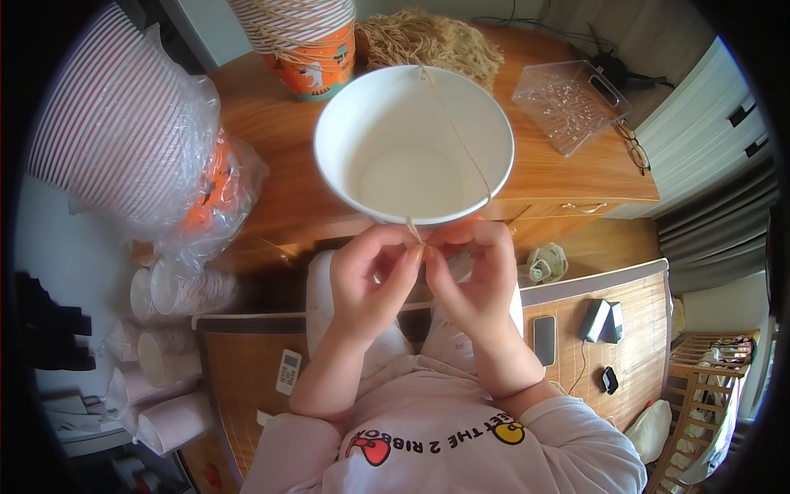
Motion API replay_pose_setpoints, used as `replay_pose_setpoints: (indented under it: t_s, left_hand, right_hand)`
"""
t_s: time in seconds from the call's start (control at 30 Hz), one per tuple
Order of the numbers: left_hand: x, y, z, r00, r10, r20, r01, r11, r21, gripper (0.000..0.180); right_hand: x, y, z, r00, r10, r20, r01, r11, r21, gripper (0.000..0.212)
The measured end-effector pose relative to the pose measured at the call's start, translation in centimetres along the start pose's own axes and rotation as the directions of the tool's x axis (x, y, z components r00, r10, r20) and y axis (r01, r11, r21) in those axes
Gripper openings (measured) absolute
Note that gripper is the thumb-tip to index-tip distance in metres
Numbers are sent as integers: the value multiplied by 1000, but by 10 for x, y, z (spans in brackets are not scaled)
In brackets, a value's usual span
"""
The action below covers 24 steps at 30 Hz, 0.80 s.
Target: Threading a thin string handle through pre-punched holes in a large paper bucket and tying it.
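A large white paper bucket [411,169] stands at the near edge of the wooden desk, its open mouth tilted toward me. A thin tan cord [459,136] runs from the far rim across the mouth to the near right rim. At the near rim, my left hand [374,276] pinches the cord's end between thumb and forefinger. Right beside it, my right hand [473,272] pinches at the same spot, fingertips touching the left ones. Whether there is a knot between the fingertips is too small to tell.
On the desk [568,185] are a stack of orange buckets with cords [309,58], a heap of tan cord [432,41], a clear tray of small pieces [568,103] and glasses [634,148]. Plastic-wrapped stacked buckets [123,123] stand left. A phone [544,340] and remote [288,370] lie beside me.
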State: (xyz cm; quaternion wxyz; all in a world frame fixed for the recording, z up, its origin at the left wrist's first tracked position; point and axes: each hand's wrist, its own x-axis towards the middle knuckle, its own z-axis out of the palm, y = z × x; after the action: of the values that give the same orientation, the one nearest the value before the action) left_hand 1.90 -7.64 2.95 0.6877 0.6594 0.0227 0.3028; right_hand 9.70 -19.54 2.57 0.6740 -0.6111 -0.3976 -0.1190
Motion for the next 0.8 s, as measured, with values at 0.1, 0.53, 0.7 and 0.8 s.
replay_pose_setpoints:
  t_s: [0.1, 0.53, 0.7, 0.8]
  left_hand:
    - [0, 4, 1, 1000, 3, 28, -4, 999, 32, 10]
    - [-4, 8, 3, 997, -69, -29, 68, 997, -45, 12]
    - [-1, 13, 5, 968, -236, -82, 216, 956, -200, 12]
    - [-1, 9, 3, 955, -288, -69, 256, 921, -294, 11]
  right_hand:
    - [-1, -1, -1, 1000, 7, 3, -7, 1000, -6, 30]
    - [0, -8, -11, 997, -83, -3, 81, 985, -151, 34]
    - [6, -12, -9, 973, -231, -22, 223, 958, -182, 39]
    - [7, -13, -5, 965, -260, -31, 247, 942, -227, 41]
